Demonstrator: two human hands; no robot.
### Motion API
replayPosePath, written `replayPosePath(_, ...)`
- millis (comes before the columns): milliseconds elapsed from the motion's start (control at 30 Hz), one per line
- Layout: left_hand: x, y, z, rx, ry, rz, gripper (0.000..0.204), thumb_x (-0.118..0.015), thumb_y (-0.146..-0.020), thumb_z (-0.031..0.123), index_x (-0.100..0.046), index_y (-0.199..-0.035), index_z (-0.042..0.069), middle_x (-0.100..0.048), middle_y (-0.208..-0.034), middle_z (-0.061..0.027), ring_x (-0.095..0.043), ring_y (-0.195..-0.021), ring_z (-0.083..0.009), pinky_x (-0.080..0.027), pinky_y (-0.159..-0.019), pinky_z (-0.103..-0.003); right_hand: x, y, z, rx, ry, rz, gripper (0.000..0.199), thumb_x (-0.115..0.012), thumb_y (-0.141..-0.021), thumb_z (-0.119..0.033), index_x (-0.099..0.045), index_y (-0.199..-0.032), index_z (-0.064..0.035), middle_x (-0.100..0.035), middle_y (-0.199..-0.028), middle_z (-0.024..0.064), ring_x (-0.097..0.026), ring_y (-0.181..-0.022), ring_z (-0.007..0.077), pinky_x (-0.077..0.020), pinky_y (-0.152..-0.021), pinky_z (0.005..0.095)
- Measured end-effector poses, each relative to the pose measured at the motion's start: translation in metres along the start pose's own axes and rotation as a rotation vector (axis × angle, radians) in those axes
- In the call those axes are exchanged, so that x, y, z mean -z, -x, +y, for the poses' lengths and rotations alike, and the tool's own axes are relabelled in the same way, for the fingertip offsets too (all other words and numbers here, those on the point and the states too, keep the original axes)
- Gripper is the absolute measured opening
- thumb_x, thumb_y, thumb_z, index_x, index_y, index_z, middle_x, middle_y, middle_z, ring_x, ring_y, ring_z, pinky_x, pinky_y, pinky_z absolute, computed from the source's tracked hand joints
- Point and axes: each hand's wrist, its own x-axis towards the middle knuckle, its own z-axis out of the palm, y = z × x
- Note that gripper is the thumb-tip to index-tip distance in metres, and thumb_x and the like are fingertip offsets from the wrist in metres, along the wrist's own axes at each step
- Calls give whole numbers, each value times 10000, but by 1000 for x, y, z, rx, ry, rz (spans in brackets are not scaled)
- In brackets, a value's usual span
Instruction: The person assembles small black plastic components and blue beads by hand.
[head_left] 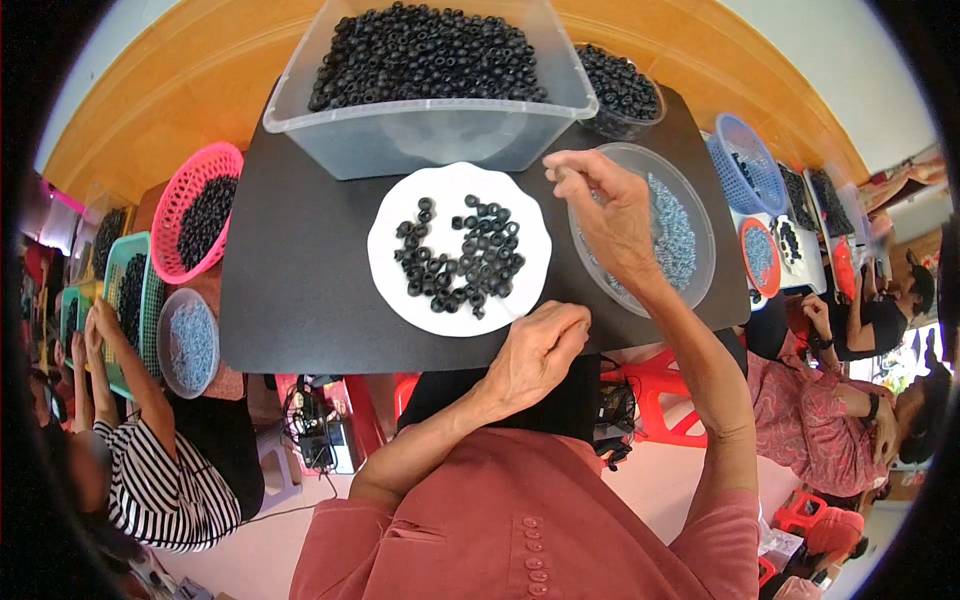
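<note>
My right hand [612, 215] is raised over a round clear tub [707, 262] of small blue-grey pieces [672, 235]. Its thumb and fingertips are pinched together; anything between them is too small to make out. At the table's front edge, just below the white scalloped plate [390, 285], my left hand [540, 350] is closed with its fingers curled in. What it holds, if anything, is hidden. Several small black round parts with holes [478, 250] lie loose on the plate, which rests on the dark table [300, 290].
Behind the plate stands a large clear bin [420, 140] heaped with black parts, beside a smaller clear container [625, 110] of them. A pink basket [168, 235] and a clear bowl [172, 375] stand left. Co-workers sit at both sides, one in a striped shirt [165, 480].
</note>
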Motion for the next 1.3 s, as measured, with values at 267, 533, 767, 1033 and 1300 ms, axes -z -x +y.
replayPosePath(267, -5, 3, -2, -4, 68, 61, 121, -511, -864, 13, -552, -963, -42, -573, -757, -160, -588, -712, -297, -471, -651, -371, -44, -3, -11, 249, 131, -344, 172, -612, -773, -36, -645, -941, -18, -648, -857, 121, -629, -726, 252, -507, -680, 337)
replayPosePath(533, -2, 4, 0, 58, 73, 14, 168, -491, -876, 27, -563, -1011, -42, -605, -791, -133, -607, -732, -224, -486, -665, -334, -68, -8, -7, 349, 452, -504, 205, -637, -719, -62, -644, -924, -55, -640, -845, 98, -608, -859, 302, -482, -781, 393)
replayPosePath(767, -5, 8, -13, 18, 96, 109, 153, -478, -903, 66, -597, -871, -26, -624, -733, -67, -590, -685, -142, -474, -638, -287, -28, 27, -25, 340, 127, -282, 327, -649, -683, -42, -617, -1007, -71, -653, -894, 100, -610, -821, 282, -475, -745, 393)
replayPosePath(1033, -10, 12, -6, 258, 870, 68, 264, -402, -998, 189, -549, -1059, -21, -590, -836, -55, -566, -768, -144, -466, -761, -281, 26, 94, -41, 231, 147, -65, 376, -645, -680, -14, -619, -1052, -66, -654, -961, 90, -589, -833, 257, -465, -747, 352)
replayPosePath(1300, -11, 15, 5, 271, 942, 59, 269, -503, -959, 158, -554, -1129, -44, -600, -945, -90, -583, -880, -158, -470, -854, -309, 33, 129, -38, 258, 214, 25, 358, -663, -709, -36, -635, -1063, -85, -654, -894, 31, -584, -783, 185, -404, -739, 325)
